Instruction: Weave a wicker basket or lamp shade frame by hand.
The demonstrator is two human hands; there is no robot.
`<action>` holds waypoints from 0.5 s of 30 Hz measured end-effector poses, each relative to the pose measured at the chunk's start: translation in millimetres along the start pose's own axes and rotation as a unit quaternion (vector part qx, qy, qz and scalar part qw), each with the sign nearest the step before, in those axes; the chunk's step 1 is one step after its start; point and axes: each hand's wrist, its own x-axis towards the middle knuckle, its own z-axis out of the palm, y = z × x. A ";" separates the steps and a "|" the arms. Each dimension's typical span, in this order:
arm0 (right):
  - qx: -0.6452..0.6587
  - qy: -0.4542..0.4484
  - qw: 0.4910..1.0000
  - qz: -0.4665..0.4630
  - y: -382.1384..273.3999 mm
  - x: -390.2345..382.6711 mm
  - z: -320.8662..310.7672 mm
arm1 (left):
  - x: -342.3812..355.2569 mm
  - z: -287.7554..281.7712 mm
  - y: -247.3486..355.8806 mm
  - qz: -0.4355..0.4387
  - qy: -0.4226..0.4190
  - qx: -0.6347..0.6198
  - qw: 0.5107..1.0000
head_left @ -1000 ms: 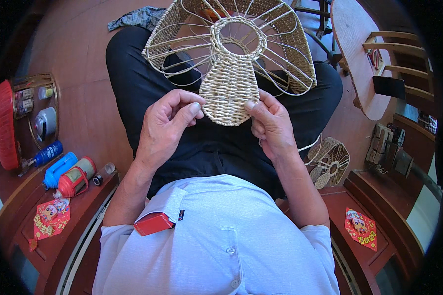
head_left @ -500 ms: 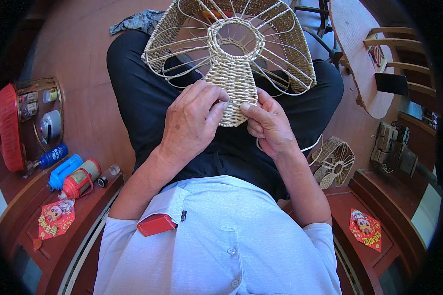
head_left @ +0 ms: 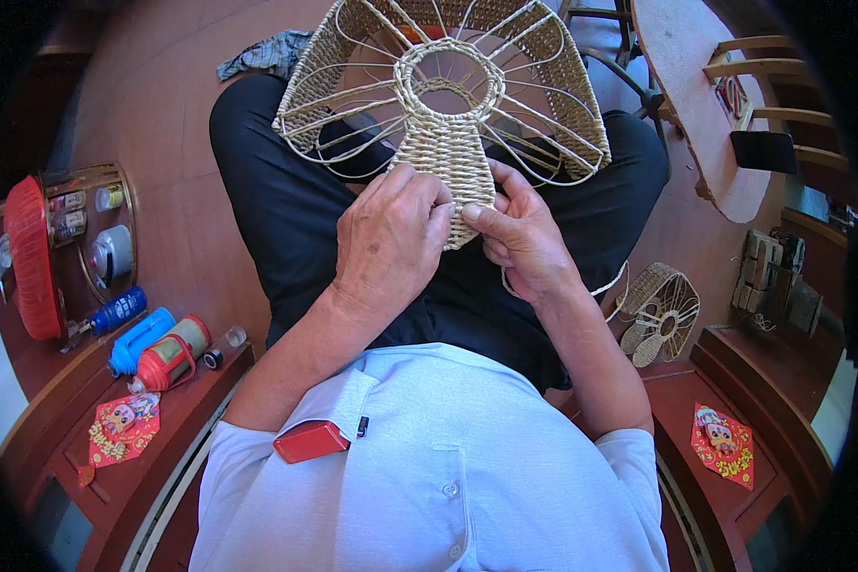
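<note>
A woven straw piece [head_left: 441,148] lies across my lap, with a ring at its middle, wrapped spokes, a deep woven side wall and a tightly woven tongue pointing at me. My left hand [head_left: 391,236] is closed with bent fingers at the tongue's left edge; its fingertips are partly hidden. My right hand [head_left: 524,238] pinches the right edge near the tip, thumb on top and fingers beneath. A pale cord [head_left: 612,286] shows by my right wrist and trails off to the right.
A second woven piece [head_left: 660,315] stands on the floor at right. On the left are a red thermos [head_left: 172,355], a blue thermos [head_left: 141,341] and a rack [head_left: 95,224] with a red cover. A pinkish tabletop [head_left: 696,105] and a wooden chair [head_left: 772,71] stand far right.
My left hand has shifted slightly right and down along the tongue, its fingers more curled. My right hand keeps its pinch, and the whole view has tilted a little.
</note>
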 end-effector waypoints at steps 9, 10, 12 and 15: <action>-0.382 0.073 0.916 -0.096 -14.6 -26.3 8.0 | 8.4 -1.9 -2.8 0.033 0.008 -0.001 0.999; -0.383 0.071 0.914 -0.113 -17.6 -32.6 11.1 | 7.7 -6.1 -3.2 0.034 0.009 0.000 0.999; -0.667 0.134 0.661 -0.317 -24.9 -43.9 17.7 | 2.9 -20.4 -3.6 -0.021 -0.027 -0.104 0.994; -0.616 0.048 0.695 -0.369 -33.3 -48.8 30.9 | -4.1 -51.6 -4.3 -0.100 -0.102 -0.278 0.950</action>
